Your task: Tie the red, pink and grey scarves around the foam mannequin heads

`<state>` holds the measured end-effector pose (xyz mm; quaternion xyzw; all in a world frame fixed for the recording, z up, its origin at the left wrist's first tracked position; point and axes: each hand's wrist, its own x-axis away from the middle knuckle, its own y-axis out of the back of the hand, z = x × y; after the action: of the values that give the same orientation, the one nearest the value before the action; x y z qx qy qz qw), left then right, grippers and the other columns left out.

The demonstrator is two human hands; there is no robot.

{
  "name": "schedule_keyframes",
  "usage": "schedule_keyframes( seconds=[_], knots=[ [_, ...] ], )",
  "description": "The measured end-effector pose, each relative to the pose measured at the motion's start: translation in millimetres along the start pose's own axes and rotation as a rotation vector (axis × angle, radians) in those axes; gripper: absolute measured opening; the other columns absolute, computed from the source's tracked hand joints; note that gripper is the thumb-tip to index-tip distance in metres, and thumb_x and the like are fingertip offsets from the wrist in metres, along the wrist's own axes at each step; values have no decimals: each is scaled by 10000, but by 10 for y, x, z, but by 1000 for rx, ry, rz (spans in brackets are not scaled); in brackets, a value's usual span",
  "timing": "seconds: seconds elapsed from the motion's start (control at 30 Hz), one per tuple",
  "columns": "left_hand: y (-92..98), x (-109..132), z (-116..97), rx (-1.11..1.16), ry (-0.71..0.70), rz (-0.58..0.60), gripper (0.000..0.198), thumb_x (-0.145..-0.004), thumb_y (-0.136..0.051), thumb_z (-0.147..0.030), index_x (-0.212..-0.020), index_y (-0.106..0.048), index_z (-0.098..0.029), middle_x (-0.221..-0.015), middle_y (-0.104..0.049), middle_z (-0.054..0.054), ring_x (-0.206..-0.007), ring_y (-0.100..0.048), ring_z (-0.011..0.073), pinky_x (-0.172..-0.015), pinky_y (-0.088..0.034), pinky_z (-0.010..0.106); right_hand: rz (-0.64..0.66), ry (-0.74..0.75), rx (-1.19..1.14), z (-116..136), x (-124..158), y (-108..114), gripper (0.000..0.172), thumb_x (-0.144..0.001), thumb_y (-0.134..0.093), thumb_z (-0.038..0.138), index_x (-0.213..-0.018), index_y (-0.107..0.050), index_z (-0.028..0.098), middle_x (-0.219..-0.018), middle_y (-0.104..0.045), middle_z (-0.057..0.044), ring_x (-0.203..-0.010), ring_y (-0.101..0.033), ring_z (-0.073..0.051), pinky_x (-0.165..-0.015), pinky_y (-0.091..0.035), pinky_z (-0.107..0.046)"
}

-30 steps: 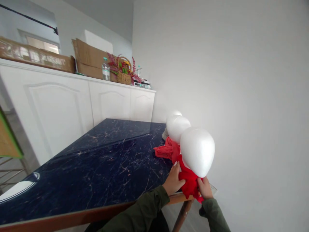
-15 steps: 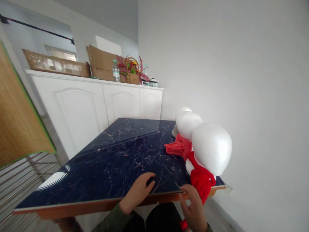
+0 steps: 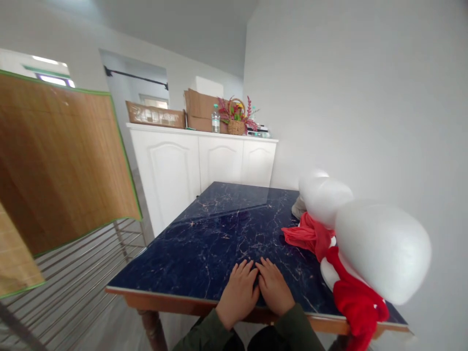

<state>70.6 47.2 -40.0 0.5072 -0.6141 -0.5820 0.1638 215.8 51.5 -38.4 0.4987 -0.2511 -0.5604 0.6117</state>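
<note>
My left hand (image 3: pixel 238 292) and my right hand (image 3: pixel 273 290) lie flat side by side on the dark blue marble-patterned table (image 3: pixel 204 243), near its front edge, fingers stretched out and holding nothing. To their right stands a white foam mannequin head (image 3: pixel 380 256) with a red scarf (image 3: pixel 356 304) tied round its neck and hanging over the table edge. Behind it is a second white head (image 3: pixel 325 197) with a lighter red scarf (image 3: pixel 309 236), and a third white head partly hidden behind that one.
A white cabinet (image 3: pixel 204 161) stands at the far wall, carrying cardboard boxes (image 3: pixel 199 109), a water bottle (image 3: pixel 215 119) and a basket of flowers (image 3: pixel 237 117). A bamboo mat (image 3: pixel 62 161) hangs over a metal rack (image 3: pixel 73 273) on the left. A white wall runs along the right.
Both hands let go of the red scarf on the nearest head and moved left to rest flat on the table. The view swung to the left.
</note>
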Motion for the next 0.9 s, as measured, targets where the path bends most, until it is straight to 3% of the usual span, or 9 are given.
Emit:
schedule_keyframes(
  seconds=[0.9],
  knots=[
    [59, -21, -19, -3, -5, 14, 379, -817, -430, -210, -1187, -511, -189, -1306, -491, 88, -1255, -375, 250, -1051, -268, 473, -14, -24, -25, 67, -7, 71, 422, -855, -340, 173, -1235, -520, 146, -1347, -445, -99, -1279, -354, -223, -1065, -265, -420]
  ],
)
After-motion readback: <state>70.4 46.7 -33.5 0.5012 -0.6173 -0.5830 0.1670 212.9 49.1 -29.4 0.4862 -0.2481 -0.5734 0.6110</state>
